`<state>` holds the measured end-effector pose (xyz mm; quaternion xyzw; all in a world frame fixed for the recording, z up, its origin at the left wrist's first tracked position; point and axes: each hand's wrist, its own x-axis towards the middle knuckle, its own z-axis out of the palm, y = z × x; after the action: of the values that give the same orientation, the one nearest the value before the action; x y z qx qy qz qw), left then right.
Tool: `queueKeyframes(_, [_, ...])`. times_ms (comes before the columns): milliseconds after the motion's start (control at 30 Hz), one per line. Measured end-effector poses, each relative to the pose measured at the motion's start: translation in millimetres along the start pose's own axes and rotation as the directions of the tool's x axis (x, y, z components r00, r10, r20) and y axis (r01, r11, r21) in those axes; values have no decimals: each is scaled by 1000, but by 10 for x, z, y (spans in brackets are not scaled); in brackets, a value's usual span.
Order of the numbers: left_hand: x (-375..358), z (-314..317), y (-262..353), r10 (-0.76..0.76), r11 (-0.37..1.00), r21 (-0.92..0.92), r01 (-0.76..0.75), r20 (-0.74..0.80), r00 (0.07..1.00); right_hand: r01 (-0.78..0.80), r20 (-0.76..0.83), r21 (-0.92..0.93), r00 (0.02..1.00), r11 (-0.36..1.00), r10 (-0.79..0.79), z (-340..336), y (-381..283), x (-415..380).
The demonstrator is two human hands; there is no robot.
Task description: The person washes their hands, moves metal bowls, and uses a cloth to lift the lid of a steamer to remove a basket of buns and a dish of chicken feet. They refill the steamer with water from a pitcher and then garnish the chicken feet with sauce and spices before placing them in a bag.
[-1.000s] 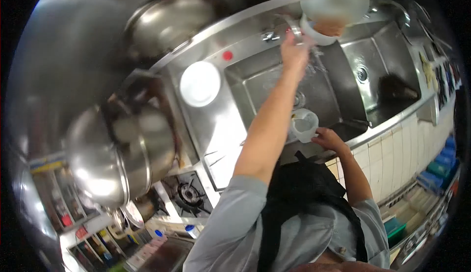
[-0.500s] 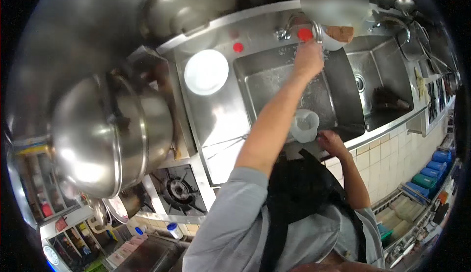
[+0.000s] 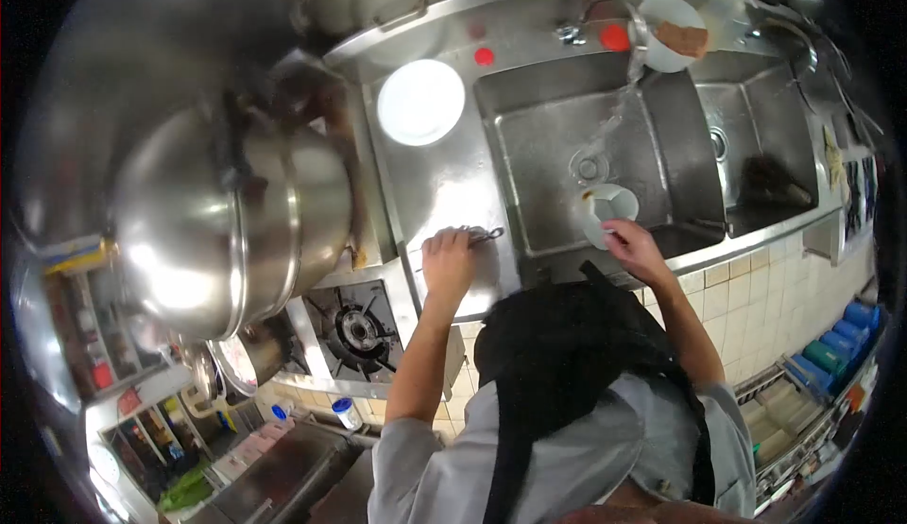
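The right hand (image 3: 635, 248) grips one translucent plastic cup (image 3: 609, 212) by its near rim, holding it tilted over the front edge of the left sink basin (image 3: 548, 170), where a thin stream of water falls from the one tap (image 3: 631, 23) well beyond the hand. The left hand (image 3: 448, 261) rests palm down on the steel surface (image 3: 430, 193), its fingers curled onto one small metal utensil (image 3: 480, 235) that lies at its fingertips; whether it truly grips the piece cannot be told. Beyond the left hand, on the same surface, sits one round white plate (image 3: 420, 102). Past the right hand, two sink basins lie side by side, the farther one (image 3: 756, 146) holding something dark. By the tap stands one white bowl (image 3: 673, 37) with a brown lump in it. To the left of the left hand hangs one large steel pot (image 3: 217, 222), and nearer the body one gas burner (image 3: 357, 330).
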<state>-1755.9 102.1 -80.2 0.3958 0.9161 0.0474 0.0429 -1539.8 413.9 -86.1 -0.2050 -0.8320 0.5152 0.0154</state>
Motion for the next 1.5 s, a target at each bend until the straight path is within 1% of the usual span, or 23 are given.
queueKeyframes(67, [16,-28,97,-67,997,-24,68,39,997,51,129,45,990,998,-56,29,-199,116])
queueKeyframes(133, [66,-39,205,25,1000,4,-24,-44,999,75,231,71,969,995,-90,64,-310,229])
queueKeyframes(233, [288,-330,649,103,988,-119,-104,-7,995,140,176,144,970,980,-165,61,-504,284])
queueKeyframes(300, [464,-443,1020,260,938,-224,-266,-58,964,103,198,217,969,971,-147,-48,-621,246])
queueKeyframes(400, [751,-473,1471,446,869,-158,-469,-158,881,-1,184,325,981,946,-62,-310,-741,127])
queueKeyframes(433, [846,-503,1593,487,851,-151,-503,-130,864,-33,115,447,993,894,-21,-295,-598,98])
queueKeyframes(467, [932,-555,1723,497,845,-150,-513,-132,857,-30,103,447,995,894,-18,-396,-549,56])
queueKeyframes(533, [1072,-734,1967,529,790,-200,-580,-254,809,-16,0,395,1000,918,17,-680,-447,-13])
queueKeyframes(567, [1086,-919,2086,510,804,-196,-561,-258,820,95,-105,226,992,970,-73,-866,-392,-73])
queueKeyframes(600, [1082,-996,2137,522,795,-198,-573,-258,813,90,-118,225,991,970,-65,-1040,-301,-117])
queueKeyframes(667, [1019,-1074,2103,440,828,-244,-504,-273,855,99,-296,-2,951,995,-96,-1372,-77,-196])
queueKeyframes(800, [737,-1106,1850,372,864,-291,-410,-179,911,-171,-594,235,754,957,280,-1926,486,-375])
queueKeyframes(933, [368,-1267,1610,327,882,-335,-330,-68,943,-356,-583,140,724,924,368,-2311,718,-617])
queueKeyframes(1033, [130,-1466,1506,220,926,-314,-209,-3,976,-316,-519,-225,839,922,161,-2356,1029,-721])
queueKeyframes(1100, [-43,-1672,1461,138,945,-312,-98,110,984,-359,-475,-294,859,886,190,-2337,1017,-770])
queueKeyframes(1133, [-75,-1808,1456,150,944,-308,-117,86,985,-261,-456,-311,885,914,97,-2308,1079,-814])
queueKeyframes(1200, [-93,-2183,1458,126,932,-345,-108,31,992,-301,-309,-229,924,926,224,-2271,1146,-797])
queueKeyframes(1233, [-95,-2390,1431,101,938,-332,-102,-21,995,-300,-376,-48,889,953,261,-2151,1690,-824])
queueKeyframes(1267, [-95,-2617,1369,95,940,-322,-112,-69,993,-311,-326,-85,907,947,269,-2183,1671,-829])
queueKeyframes(1333, [-56,-3130,1155,41,976,-200,-84,-210,977,-251,-397,155,870,955,293,-2134,2111,-730])
queueKeyframes(1400, [-71,-3564,769,42,999,-13,-53,-434,900,-189,-328,340,895,922,304,-2135,2042,-723])
queueKeyframes(1467, [-196,-3991,384,-271,963,-172,209,-592,759,-200,-495,147,833,969,247,-1991,1913,-613])
queueKeyframes(1500, [-194,-4229,114,-336,939,-194,285,-697,633,-178,-455,196,854,964,250,-1963,1797,-594])
